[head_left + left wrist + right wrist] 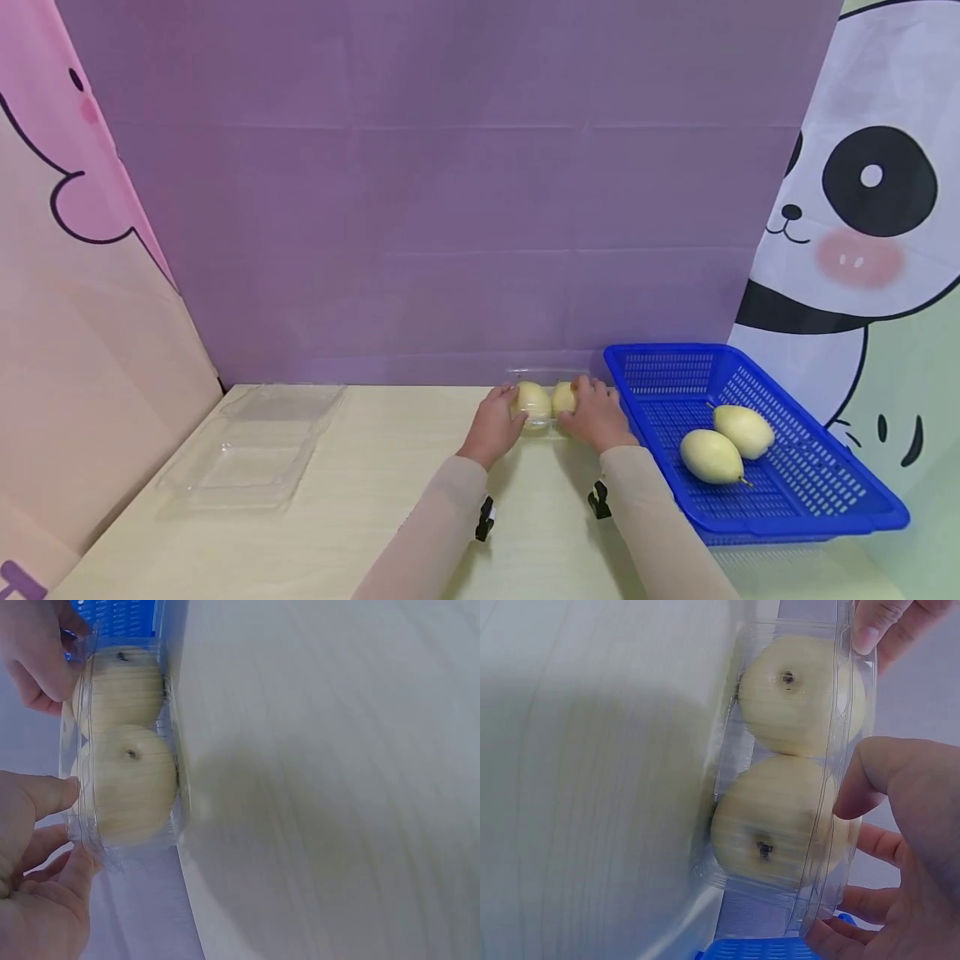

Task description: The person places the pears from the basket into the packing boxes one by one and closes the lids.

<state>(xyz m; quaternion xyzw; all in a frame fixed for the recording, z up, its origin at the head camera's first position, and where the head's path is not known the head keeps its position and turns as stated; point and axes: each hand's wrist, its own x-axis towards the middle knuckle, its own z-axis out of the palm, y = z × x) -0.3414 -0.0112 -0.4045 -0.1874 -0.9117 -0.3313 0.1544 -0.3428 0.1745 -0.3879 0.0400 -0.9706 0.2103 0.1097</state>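
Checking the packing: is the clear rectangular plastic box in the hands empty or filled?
Filled: two rounded, pale-yellow pears show through the clear plastic box.

**Wide passage left, tight squeeze right**

We see the broadest free room across the tabletop point(375, 467), between the left hand point(495, 427) and the clear plastic container point(247, 462) at far left. Between the two forearms point(442, 517) we have a narrower lane, with black wrist clips point(484, 518) jutting into it. The filled clear box point(814, 892) blocks its far end, and the purple backdrop point(450, 192) rises close behind. The blue basket point(802, 527) stands just beside the right hand point(597, 414), its wall barring a low sideways pass. From above, we could reach in around its two pears point(712, 457).
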